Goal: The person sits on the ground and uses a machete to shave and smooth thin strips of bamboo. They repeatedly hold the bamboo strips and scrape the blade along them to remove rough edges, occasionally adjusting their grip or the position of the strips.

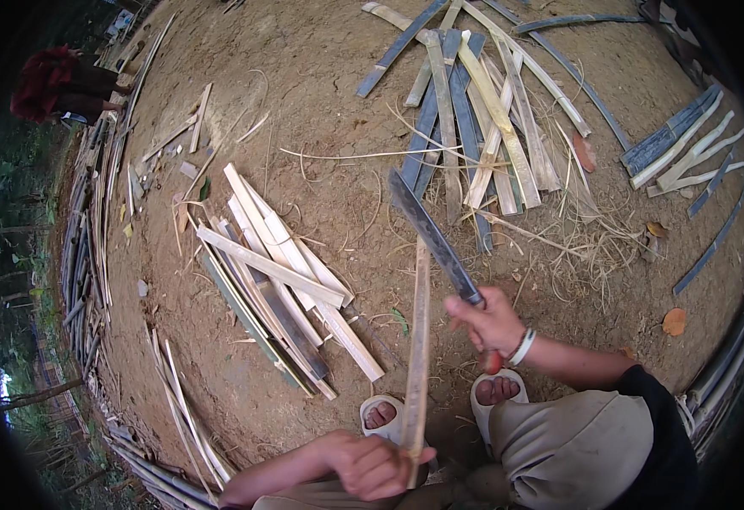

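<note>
My right hand [493, 325] is closed round the handle of a machete [436, 239], whose dark blade points up and to the left. In my left hand [374, 463], low in the view, is the near end of a long bamboo strip [418, 357]. The strip stands out away from me between my feet, its far end beside the blade; whether the two touch I cannot tell. A reddish end of the machete handle shows below my right hand.
A pile of split bamboo slats [280, 276] lies to the left. Farther off, more bamboo strips [448, 127] spread over the dirt, with curled shavings [597, 255] beside them. Poles [79, 246] line the left edge. A person in red [49, 83] stands far left.
</note>
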